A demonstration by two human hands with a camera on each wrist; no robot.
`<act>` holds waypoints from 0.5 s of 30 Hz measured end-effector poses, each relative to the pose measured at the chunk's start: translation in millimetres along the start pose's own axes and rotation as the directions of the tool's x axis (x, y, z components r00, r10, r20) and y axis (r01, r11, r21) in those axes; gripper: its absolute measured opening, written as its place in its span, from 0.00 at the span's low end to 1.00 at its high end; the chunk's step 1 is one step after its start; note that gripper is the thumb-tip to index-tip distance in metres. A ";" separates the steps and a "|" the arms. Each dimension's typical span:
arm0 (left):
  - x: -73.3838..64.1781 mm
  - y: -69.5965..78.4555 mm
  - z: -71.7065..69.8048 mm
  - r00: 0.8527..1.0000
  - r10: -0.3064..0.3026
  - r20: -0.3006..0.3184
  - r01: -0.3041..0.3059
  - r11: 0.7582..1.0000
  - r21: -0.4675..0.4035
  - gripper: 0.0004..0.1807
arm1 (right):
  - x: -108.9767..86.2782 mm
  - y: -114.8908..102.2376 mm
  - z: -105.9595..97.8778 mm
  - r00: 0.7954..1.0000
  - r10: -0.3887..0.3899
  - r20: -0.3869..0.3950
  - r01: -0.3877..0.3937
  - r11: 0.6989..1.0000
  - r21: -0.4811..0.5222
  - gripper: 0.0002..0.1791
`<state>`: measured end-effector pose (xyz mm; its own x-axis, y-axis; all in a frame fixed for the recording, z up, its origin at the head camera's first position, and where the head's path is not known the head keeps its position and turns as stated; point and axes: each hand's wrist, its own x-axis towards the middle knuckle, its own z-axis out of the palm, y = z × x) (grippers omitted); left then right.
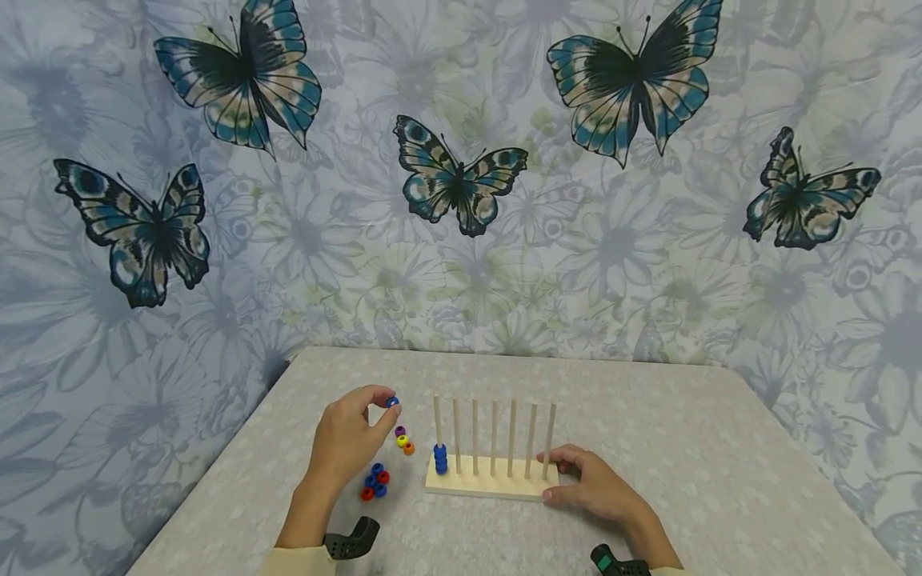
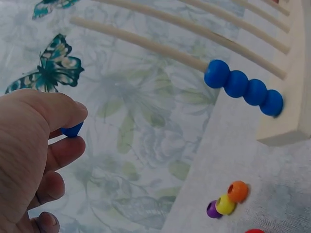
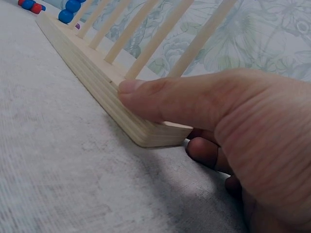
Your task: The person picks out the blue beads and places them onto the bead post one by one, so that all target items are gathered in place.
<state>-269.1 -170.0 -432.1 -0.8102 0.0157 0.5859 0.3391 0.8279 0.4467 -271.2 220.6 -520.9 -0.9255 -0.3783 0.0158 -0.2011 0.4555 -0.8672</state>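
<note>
Between thumb and index finger my left hand [image 1: 347,432] pinches a blue bead [image 1: 392,402], raised to the left of a wooden peg rack [image 1: 490,485]. The left wrist view shows that bead [image 2: 72,130] mostly covered by the fingertips. Several upright pegs stand in a row on the rack's base. Its leftmost peg carries a stack of several blue beads [image 1: 440,460]; the other pegs are bare. My right hand [image 1: 592,485] grips the right end of the base, thumb [image 3: 160,99] along the front side and the other fingers behind, partly hidden.
Left of the rack, a purple, a yellow bead [image 1: 402,441] and an orange bead [image 1: 409,449] lie close together. Nearer me is a cluster of loose blue and red beads [image 1: 367,494]. A patterned cloth covers the table [image 1: 670,448], and a butterfly-decorated wall [image 1: 461,304] rises behind it.
</note>
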 end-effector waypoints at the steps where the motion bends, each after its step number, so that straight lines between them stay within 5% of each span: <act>1: 1.0 2.4 -0.9 1.000 0.016 -0.013 -0.016 1.000 0.004 0.11 | -0.3 -0.2 -0.5 1.000 -0.004 0.000 0.004 1.000 -0.001 0.27; 15: 17.3 42.4 -16.0 0.963 0.207 -0.174 -0.216 0.976 -0.033 0.11 | -1.8 -1.7 -1.4 0.999 -0.037 0.022 0.036 0.998 0.044 0.27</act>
<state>-261.1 -143.6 -392.2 -0.6266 0.0892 0.7742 0.5218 0.7859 0.3318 -269.7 221.6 -518.7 -0.9102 -0.4125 0.0368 -0.2198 0.4059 -0.8871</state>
